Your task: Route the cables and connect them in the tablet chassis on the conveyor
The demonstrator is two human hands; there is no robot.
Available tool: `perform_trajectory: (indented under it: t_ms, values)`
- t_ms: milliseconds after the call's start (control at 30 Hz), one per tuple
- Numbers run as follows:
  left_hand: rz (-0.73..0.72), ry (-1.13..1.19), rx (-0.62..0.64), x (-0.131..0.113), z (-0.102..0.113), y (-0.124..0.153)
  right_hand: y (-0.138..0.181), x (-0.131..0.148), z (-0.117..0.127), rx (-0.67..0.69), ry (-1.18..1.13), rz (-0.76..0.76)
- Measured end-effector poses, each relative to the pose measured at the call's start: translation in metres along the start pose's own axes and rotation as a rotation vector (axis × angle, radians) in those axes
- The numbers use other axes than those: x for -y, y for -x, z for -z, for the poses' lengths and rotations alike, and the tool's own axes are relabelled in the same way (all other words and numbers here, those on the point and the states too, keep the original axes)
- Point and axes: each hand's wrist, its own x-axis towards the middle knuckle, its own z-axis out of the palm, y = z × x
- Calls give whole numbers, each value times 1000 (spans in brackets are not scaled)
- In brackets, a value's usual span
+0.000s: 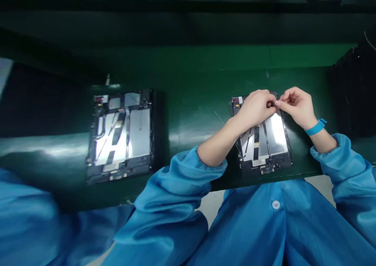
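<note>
Head view: the left hand [256, 107] and right hand [297, 106] meet over the far end of an opened tablet [276, 135]. It lies flat on the green counter [190, 113], close to the near edge and within easy reach. Each grip is closed to a fingertip pinch on a small piece [277, 103], too tiny to identify. A blue wrist strap [315, 128] circles the right wrist. A second opened tablet [120, 135] lies well apart to the left, with bare counter between.

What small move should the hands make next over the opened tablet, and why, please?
Probably lower the pinch onto the opened tablet: left hand and right hand meet fingertip to fingertip above its top edge, apparently pinching something too small to identify.
</note>
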Motion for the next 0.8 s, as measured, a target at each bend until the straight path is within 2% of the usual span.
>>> perform_trajectory:
  t_ms: [100,200,533,800]
  values:
    - [119,38,-46,1,-2,0,-4,-5,-2,33,13,-34]
    - [171,44,-49,2,-1,2,-7,-9,0,109,56,-92]
    - [154,58,-51,3,2,4,-8,-1,3,162,30,-185]
    - [102,104,-86,11,-4,4,-9,6,0,180,119,-186]
